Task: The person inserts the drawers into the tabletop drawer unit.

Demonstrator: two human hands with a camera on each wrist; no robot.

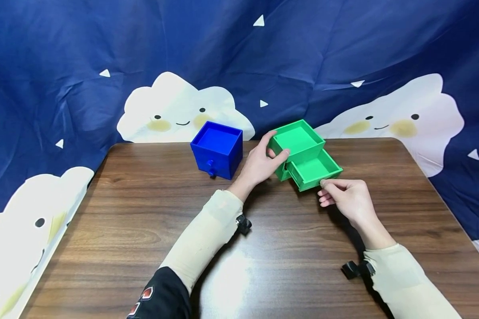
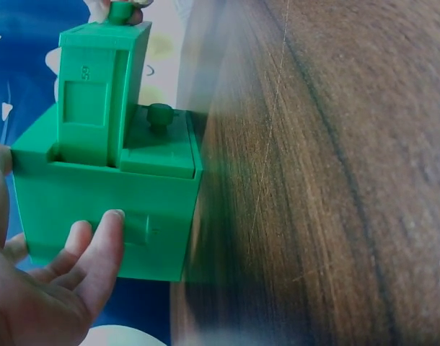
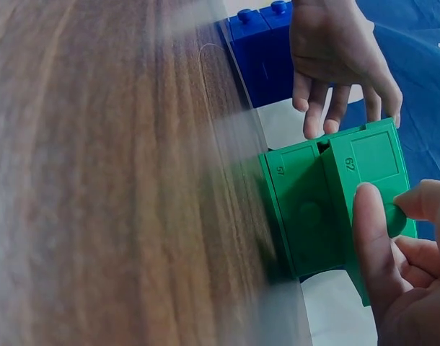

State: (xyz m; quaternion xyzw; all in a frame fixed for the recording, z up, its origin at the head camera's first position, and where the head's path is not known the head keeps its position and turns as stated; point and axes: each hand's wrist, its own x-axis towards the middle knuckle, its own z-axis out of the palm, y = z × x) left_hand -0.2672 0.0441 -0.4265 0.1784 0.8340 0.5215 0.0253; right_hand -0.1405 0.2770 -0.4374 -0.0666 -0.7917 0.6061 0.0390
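Observation:
A small green two-drawer box (image 1: 298,136) stands towards the back of the table, turned at an angle. Its upper drawer (image 1: 314,167) is pulled well out, and no item shows inside. Below it, the lower drawer with its round knob (image 2: 160,117) sits pushed in. My left hand (image 1: 260,161) holds the box from its left side, thumb and fingers spread across that wall. At the front, my right hand (image 1: 352,198) pinches the knob (image 3: 395,219) of the upper drawer between thumb and index finger.
A blue box (image 1: 217,153) with knobs on its front stands left of the green one, close to my left wrist. Behind the brown wooden table (image 1: 163,221) hangs a dark blue cloth (image 1: 295,53) printed with white clouds.

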